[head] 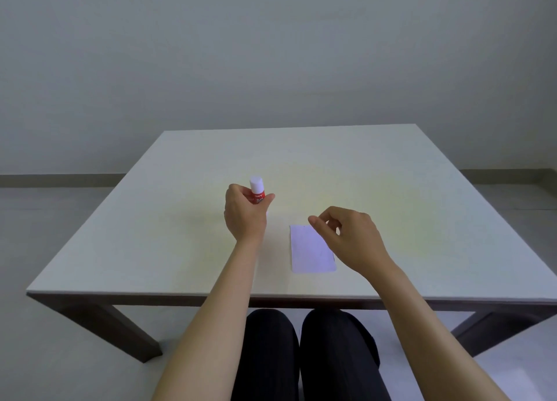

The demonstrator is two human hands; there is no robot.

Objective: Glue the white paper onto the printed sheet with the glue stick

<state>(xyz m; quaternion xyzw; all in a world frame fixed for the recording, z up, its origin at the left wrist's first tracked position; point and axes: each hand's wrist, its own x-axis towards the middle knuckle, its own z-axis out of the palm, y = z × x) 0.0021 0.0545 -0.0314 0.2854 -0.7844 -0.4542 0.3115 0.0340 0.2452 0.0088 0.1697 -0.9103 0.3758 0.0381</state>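
Glue stick [257,191], red body with white cap on, held upright in left hand [244,216], fingers wrapped round barrel, left of frame centre. Right hand [351,238] empty, fingers loosely curled, thumb and forefinger pinched close, hovering over upper right corner of white paper [312,250]; contact not discernible. Paper flat on table [391,174], just right of centre. Printed sheet not visible. Risks: cap on, so no glue transfer until removed; one-handed uncapping could drop stick; thin paper likely to slide or crease under a pinch.
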